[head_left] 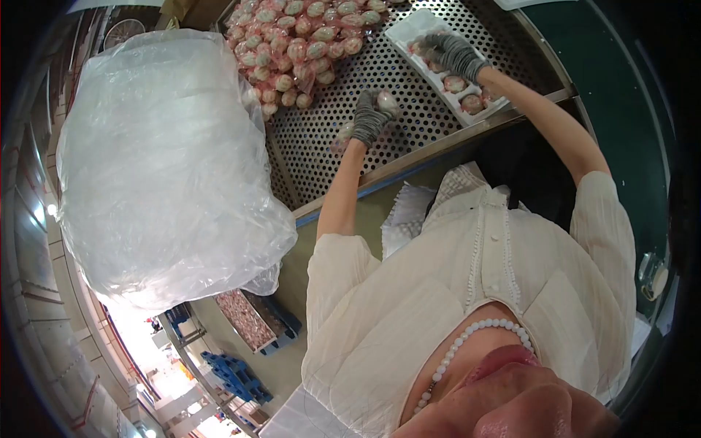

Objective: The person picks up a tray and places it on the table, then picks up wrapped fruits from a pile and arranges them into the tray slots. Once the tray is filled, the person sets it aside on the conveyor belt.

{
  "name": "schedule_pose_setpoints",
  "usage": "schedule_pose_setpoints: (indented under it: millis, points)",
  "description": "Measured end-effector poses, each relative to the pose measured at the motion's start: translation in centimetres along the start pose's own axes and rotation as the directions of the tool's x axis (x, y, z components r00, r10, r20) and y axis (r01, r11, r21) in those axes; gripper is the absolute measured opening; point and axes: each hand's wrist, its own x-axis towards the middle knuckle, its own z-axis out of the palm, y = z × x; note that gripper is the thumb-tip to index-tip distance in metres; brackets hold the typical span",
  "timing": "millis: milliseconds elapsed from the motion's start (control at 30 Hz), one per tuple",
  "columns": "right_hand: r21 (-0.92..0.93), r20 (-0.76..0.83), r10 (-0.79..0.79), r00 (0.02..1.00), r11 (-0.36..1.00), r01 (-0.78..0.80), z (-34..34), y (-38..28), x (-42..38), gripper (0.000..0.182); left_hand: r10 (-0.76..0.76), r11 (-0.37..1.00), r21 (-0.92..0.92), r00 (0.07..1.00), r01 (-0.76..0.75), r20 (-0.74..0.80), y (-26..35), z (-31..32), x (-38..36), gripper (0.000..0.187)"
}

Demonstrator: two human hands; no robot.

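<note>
My left hand [371, 120], in a grey striped glove, is closed round a pale, egg-like wrapped ball [387, 104] above the perforated metal surface [420, 157]. Another clear-wrapped ball [346, 131] lies just left of its wrist. My right hand [454, 55], gloved alike, reaches over the white compartment tray [409, 33], its fingers down among red-and-clear wrapped balls; what they grip is hidden. Nearer me in the tray, more wrapped balls [472, 104] sit in compartments. A large heap of wrapped balls [296, 47] lies at the back left of the metal surface.
A big clear plastic bag [168, 168] bulges at the left of the metal surface. A metal rim [438, 146] runs along its near edge. To the right is a dark green surface [621, 109]. Below left stand a bin of pinkish pieces [250, 320] and blue pallets [235, 376].
</note>
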Motion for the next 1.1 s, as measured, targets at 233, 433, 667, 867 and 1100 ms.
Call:
schedule_pose_setpoints:
  millis: [233, 433, 667, 867, 1100]
  points:
    - [0.335, 0.29, 0.023, 0.957, 0.934, -0.124, 0.5, -1.4, -0.8, 0.037, 0.401, 0.915, -0.059, 0.916, -0.399, 0.009, 10.7, 10.2, -2.3, 0.033]
    - [0.694, 0.312, -0.059, 0.948, 0.696, -0.185, -2.8, 0.1, -0.9, 0.029, 0.075, 0.995, -0.085, 0.967, -0.055, 0.244, 11.9, 9.9, 0.7, 0.041]
    - [0.365, 0.19, -0.092, 0.977, 0.931, 0.017, -4.7, 0.8, 0.6, 0.051, 0.18, 0.974, -0.151, 0.982, -0.17, 0.06, 12.6, 12.1, 3.8, 0.017]
    - [0.037, -0.061, 0.112, 0.992, 0.993, -0.11, -6.5, -0.4, 7.3, 0.062, 0.511, 0.822, 0.347, 0.853, -0.451, -0.104, 12.4, 13.1, 11.4, 0.011]
    - [-0.07, -0.138, 0.086, 0.987, 0.993, -0.096, -4.0, 3.9, 10.0, 0.055, 0.326, 0.919, 0.307, 0.916, -0.249, -0.233, 10.3, 13.3, 13.2, 0.018]
